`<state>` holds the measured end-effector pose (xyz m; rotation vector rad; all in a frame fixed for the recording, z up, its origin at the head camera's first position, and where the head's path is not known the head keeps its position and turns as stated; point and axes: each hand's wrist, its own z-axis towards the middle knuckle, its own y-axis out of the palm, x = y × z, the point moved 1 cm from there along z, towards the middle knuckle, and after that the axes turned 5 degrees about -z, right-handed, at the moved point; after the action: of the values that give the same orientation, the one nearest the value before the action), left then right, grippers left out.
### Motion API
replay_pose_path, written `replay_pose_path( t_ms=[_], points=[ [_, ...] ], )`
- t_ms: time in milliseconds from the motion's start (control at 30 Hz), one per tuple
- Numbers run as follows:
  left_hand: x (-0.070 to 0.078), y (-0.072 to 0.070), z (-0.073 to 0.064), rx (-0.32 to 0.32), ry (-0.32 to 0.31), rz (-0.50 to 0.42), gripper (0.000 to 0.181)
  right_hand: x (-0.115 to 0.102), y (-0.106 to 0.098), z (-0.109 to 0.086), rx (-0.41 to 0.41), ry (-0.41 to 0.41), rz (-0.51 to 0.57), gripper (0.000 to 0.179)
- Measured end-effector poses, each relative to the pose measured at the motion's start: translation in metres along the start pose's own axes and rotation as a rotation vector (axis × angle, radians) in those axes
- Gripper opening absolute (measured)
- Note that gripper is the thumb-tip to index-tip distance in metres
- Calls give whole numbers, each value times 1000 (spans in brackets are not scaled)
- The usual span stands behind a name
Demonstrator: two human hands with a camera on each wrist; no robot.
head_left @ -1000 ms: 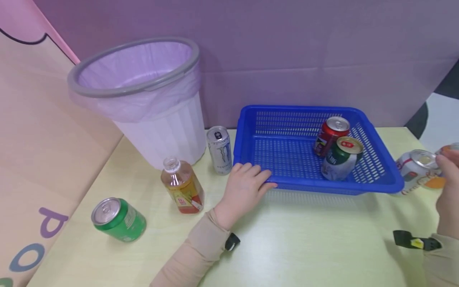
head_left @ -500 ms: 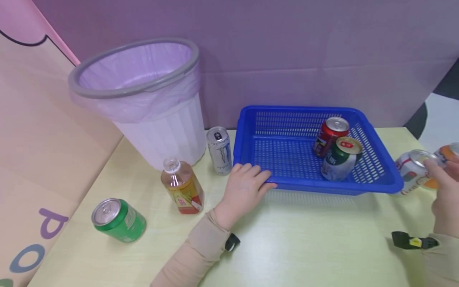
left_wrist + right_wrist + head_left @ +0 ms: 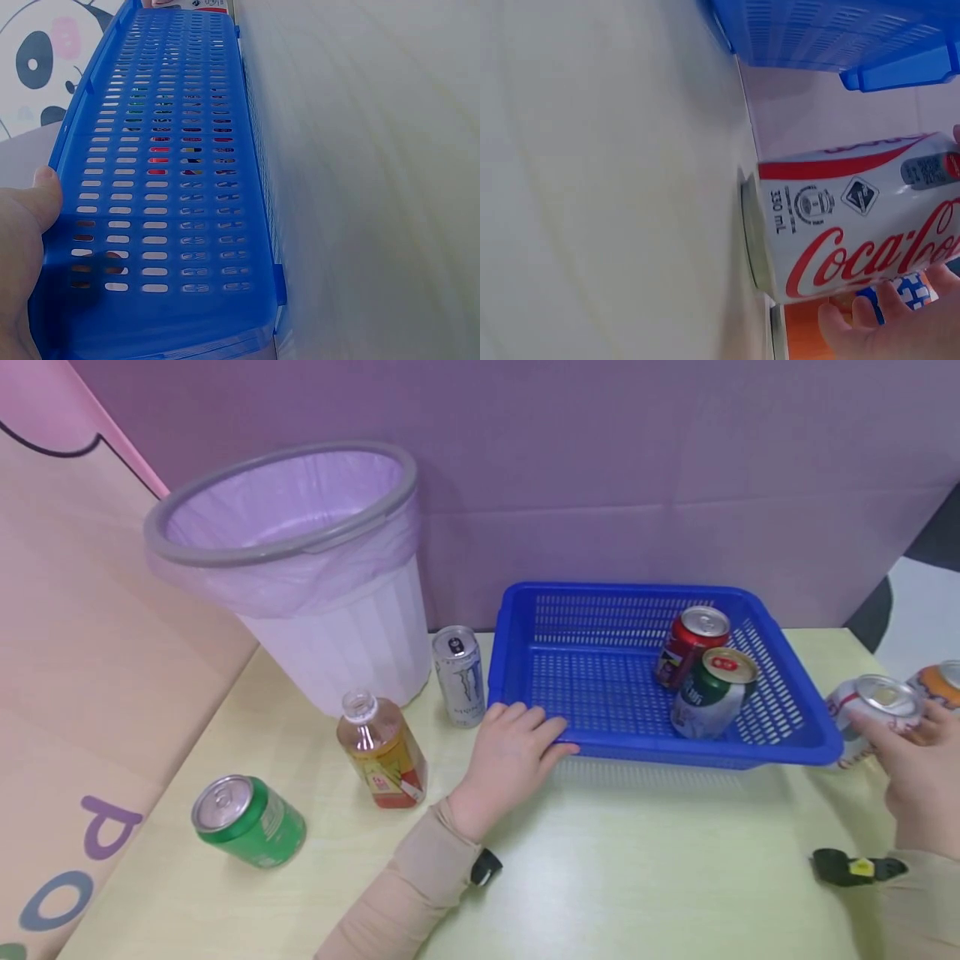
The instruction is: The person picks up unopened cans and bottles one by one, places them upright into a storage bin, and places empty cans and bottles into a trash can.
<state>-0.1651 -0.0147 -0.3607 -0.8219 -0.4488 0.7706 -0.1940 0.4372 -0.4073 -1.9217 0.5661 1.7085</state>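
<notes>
In the head view, my left hand (image 3: 513,756) grips the near left rim of a blue plastic basket (image 3: 637,747). The left wrist view shows its thumb outside the basket (image 3: 154,315) wall, with fingers partly visible through the slots. At far right, my right hand (image 3: 915,768) holds a white Coca-Cola can (image 3: 885,697) between thumb and fingers. In the right wrist view, the Coca-Cola can (image 3: 855,217) has its base at the table surface, just outside the basket. A red can (image 3: 690,643) and a green-and-silver can (image 3: 708,697) stand inside the basket.
An orange can (image 3: 937,681) stands just right of the Coca-Cola can. Left of the basket are a slim silver can (image 3: 459,681), a bottle of amber drink (image 3: 386,760) and a green can (image 3: 258,822). A lined white bin (image 3: 352,627) stands behind them.
My right hand has moved left from the orange can's side to close around the white Coca-Cola can. The left hand and the basket have stayed put.
</notes>
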Motion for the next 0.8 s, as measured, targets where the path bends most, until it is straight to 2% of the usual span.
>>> replay_pose_path(
  t_ms=[133,267,400,700,800],
  points=[
    [0,0,0,-1,-2,0,27,-16,10,-21,-49,-22,54,80],
    [0,1,0,-5,-3,0,28,-27,18,-35,-60,-53,81,79],
    [0,1,0,-9,-3,-3,28,-30,23,-40,-38,-55,12,80],
    [-1,1,0,-18,1,6,29,-36,32,-41,62,58,-210,85],
    [-1,1,0,-21,0,13,30,-36,34,-41,88,77,-219,85]
  ],
)
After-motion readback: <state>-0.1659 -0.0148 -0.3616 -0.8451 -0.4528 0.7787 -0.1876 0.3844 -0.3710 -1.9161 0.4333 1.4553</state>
